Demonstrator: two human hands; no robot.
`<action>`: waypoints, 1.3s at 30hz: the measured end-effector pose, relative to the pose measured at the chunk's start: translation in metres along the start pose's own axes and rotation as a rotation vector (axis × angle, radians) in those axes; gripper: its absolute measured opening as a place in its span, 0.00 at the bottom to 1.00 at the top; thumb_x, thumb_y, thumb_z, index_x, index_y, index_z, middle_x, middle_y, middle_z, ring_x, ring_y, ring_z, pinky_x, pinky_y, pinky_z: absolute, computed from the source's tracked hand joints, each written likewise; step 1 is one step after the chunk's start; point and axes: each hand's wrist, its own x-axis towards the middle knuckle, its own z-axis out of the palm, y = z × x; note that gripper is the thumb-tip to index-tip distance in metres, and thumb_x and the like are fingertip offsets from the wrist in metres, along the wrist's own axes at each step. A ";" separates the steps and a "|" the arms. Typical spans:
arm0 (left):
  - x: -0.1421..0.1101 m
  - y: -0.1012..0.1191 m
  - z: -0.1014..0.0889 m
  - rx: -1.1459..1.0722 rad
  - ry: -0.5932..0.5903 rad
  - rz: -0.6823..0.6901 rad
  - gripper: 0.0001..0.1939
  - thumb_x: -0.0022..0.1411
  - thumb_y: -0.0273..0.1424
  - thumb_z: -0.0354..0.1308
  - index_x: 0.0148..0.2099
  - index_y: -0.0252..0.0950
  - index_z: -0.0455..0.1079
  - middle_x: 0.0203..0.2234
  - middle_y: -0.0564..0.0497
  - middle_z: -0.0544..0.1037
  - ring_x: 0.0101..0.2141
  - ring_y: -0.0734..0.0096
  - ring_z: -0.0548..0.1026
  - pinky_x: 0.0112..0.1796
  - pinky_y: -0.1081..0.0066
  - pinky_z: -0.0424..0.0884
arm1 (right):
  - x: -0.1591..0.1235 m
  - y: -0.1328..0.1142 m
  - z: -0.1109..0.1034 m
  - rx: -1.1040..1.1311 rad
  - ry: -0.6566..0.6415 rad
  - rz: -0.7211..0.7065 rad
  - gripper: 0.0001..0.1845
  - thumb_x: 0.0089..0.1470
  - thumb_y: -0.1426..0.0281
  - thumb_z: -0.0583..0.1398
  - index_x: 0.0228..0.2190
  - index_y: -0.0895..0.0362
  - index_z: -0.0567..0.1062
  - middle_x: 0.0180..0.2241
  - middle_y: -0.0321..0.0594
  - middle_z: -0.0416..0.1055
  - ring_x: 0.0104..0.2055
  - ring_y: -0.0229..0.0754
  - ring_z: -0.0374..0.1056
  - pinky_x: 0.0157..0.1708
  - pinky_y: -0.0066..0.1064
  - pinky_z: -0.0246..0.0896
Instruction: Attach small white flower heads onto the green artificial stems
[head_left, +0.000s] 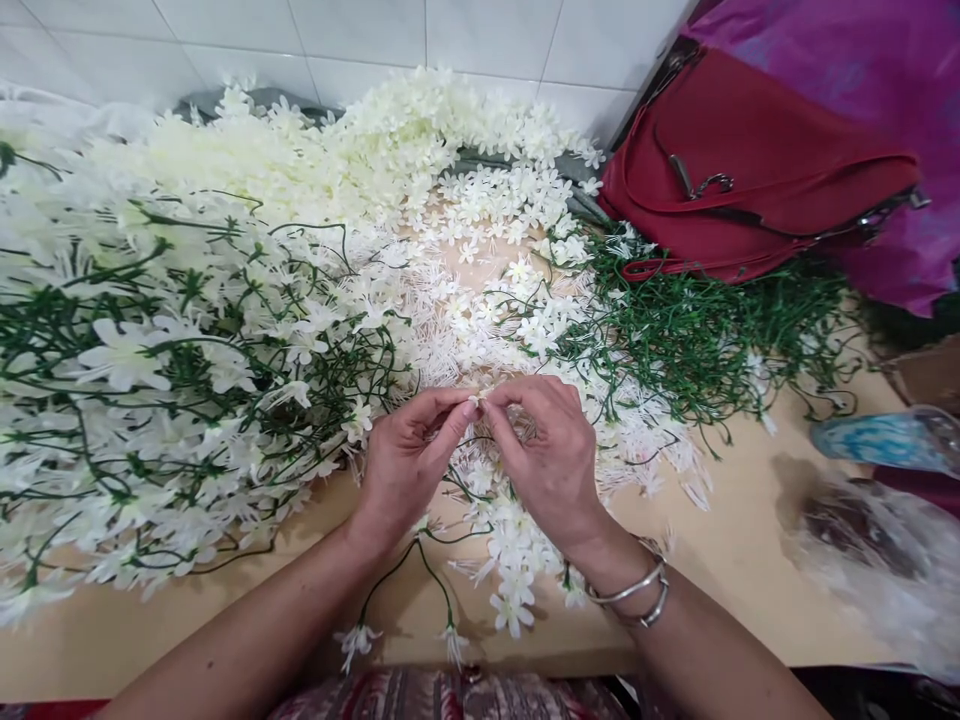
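Observation:
My left hand (409, 455) and my right hand (547, 450) meet fingertip to fingertip over the middle of the table, both pinched on a small white artificial flower piece (477, 401). A thin green stem with white blooms (420, 580) hangs from below my hands toward the table's near edge. Silver bangles (634, 592) circle my right wrist. Loose white petals (487, 320) lie just beyond my fingers.
A large heap of finished white flower sprays on green stems (165, 350) fills the left. Cream blossoms (420, 140) pile at the back by the tiled wall. Bare green stems (705, 330) lie right, beside a red bag (750, 160). Clear plastic bags (877, 550) sit far right.

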 end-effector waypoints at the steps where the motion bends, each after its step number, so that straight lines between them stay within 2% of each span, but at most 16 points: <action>1: 0.000 0.000 0.000 -0.013 0.000 0.010 0.07 0.68 0.35 0.66 0.46 0.39 0.81 0.38 0.49 0.85 0.39 0.68 0.81 0.44 0.70 0.77 | 0.000 0.000 0.000 0.031 -0.005 0.031 0.07 0.63 0.76 0.62 0.34 0.51 0.73 0.33 0.35 0.79 0.38 0.43 0.72 0.43 0.39 0.62; 3: 0.001 0.000 0.000 -0.023 -0.005 0.034 0.06 0.68 0.34 0.66 0.46 0.40 0.82 0.39 0.50 0.85 0.39 0.69 0.80 0.45 0.71 0.77 | 0.000 0.000 -0.001 0.126 -0.004 0.143 0.06 0.61 0.75 0.64 0.38 0.51 0.74 0.34 0.34 0.79 0.39 0.44 0.73 0.45 0.39 0.63; 5: 0.001 0.000 -0.001 -0.008 -0.017 0.057 0.06 0.68 0.33 0.66 0.45 0.41 0.82 0.40 0.50 0.85 0.40 0.70 0.80 0.45 0.71 0.77 | 0.000 0.002 -0.001 0.211 0.001 0.266 0.11 0.59 0.74 0.66 0.43 0.51 0.75 0.33 0.33 0.78 0.40 0.44 0.74 0.46 0.41 0.64; 7: 0.002 0.001 -0.002 0.015 -0.033 0.082 0.06 0.68 0.32 0.67 0.45 0.41 0.82 0.41 0.50 0.85 0.41 0.70 0.81 0.47 0.72 0.77 | 0.001 0.006 -0.002 0.256 -0.013 0.326 0.14 0.57 0.74 0.67 0.45 0.50 0.76 0.32 0.33 0.78 0.41 0.46 0.73 0.48 0.42 0.65; 13: 0.001 0.004 -0.003 -0.007 -0.083 0.052 0.08 0.70 0.35 0.63 0.48 0.40 0.80 0.42 0.48 0.85 0.44 0.65 0.83 0.51 0.65 0.79 | 0.005 0.016 -0.005 0.311 -0.036 0.243 0.05 0.56 0.74 0.68 0.33 0.50 0.81 0.41 0.39 0.74 0.50 0.47 0.70 0.53 0.45 0.65; 17: -0.003 0.007 -0.001 -0.017 -0.090 0.094 0.10 0.72 0.34 0.61 0.54 0.40 0.75 0.51 0.46 0.82 0.49 0.63 0.83 0.54 0.62 0.78 | 0.012 0.026 -0.008 0.493 0.023 0.264 0.05 0.58 0.74 0.67 0.32 0.51 0.77 0.45 0.40 0.77 0.52 0.46 0.72 0.55 0.44 0.65; 20: -0.004 0.011 -0.001 0.113 -0.083 0.190 0.08 0.73 0.30 0.60 0.53 0.40 0.75 0.53 0.45 0.81 0.49 0.65 0.82 0.54 0.63 0.78 | 0.016 0.036 -0.011 0.564 0.075 0.326 0.06 0.57 0.73 0.67 0.32 0.52 0.75 0.39 0.38 0.78 0.45 0.44 0.75 0.52 0.42 0.67; 23: -0.002 0.020 -0.003 0.321 -0.115 0.356 0.07 0.73 0.27 0.59 0.50 0.39 0.76 0.51 0.46 0.81 0.50 0.66 0.81 0.51 0.66 0.79 | 0.019 0.045 -0.015 0.487 0.140 0.327 0.06 0.56 0.72 0.68 0.31 0.53 0.75 0.35 0.37 0.77 0.41 0.44 0.74 0.49 0.40 0.66; 27: 0.001 0.030 -0.005 0.591 -0.292 0.568 0.09 0.71 0.26 0.61 0.52 0.39 0.75 0.51 0.45 0.80 0.51 0.66 0.80 0.52 0.64 0.78 | 0.022 0.050 -0.023 0.366 0.171 0.304 0.06 0.56 0.69 0.68 0.32 0.52 0.75 0.33 0.35 0.75 0.37 0.43 0.71 0.44 0.38 0.66; 29: 0.000 0.031 -0.004 0.721 -0.375 0.614 0.11 0.71 0.29 0.62 0.54 0.37 0.73 0.51 0.43 0.79 0.51 0.63 0.79 0.52 0.62 0.78 | 0.022 0.052 -0.026 0.341 0.182 0.302 0.07 0.56 0.68 0.68 0.32 0.52 0.75 0.31 0.34 0.74 0.35 0.42 0.69 0.42 0.37 0.65; 32: -0.002 0.027 -0.001 0.872 -0.378 0.572 0.16 0.72 0.37 0.62 0.57 0.35 0.71 0.47 0.42 0.80 0.47 0.58 0.79 0.47 0.59 0.78 | 0.023 0.054 -0.027 0.344 0.182 0.307 0.08 0.55 0.69 0.69 0.31 0.53 0.74 0.30 0.33 0.71 0.34 0.41 0.67 0.39 0.35 0.62; 34: -0.003 0.023 0.002 0.891 -0.365 0.533 0.12 0.73 0.36 0.60 0.54 0.36 0.72 0.43 0.45 0.81 0.44 0.58 0.79 0.46 0.58 0.77 | 0.022 0.055 -0.026 0.359 0.164 0.303 0.08 0.55 0.69 0.69 0.31 0.53 0.74 0.30 0.32 0.70 0.34 0.40 0.66 0.39 0.35 0.61; 36: -0.004 0.019 0.004 0.821 -0.363 0.493 0.05 0.73 0.30 0.59 0.49 0.37 0.73 0.40 0.48 0.83 0.42 0.62 0.80 0.46 0.61 0.75 | 0.022 0.054 -0.026 0.368 0.144 0.294 0.08 0.55 0.69 0.68 0.31 0.53 0.74 0.30 0.32 0.71 0.34 0.40 0.66 0.39 0.35 0.60; 39: -0.003 0.015 0.004 0.599 -0.273 0.386 0.06 0.71 0.27 0.61 0.48 0.38 0.76 0.39 0.49 0.83 0.37 0.68 0.79 0.41 0.67 0.75 | 0.021 0.053 -0.025 0.371 0.138 0.299 0.08 0.56 0.69 0.68 0.31 0.53 0.73 0.30 0.32 0.70 0.34 0.40 0.65 0.39 0.35 0.60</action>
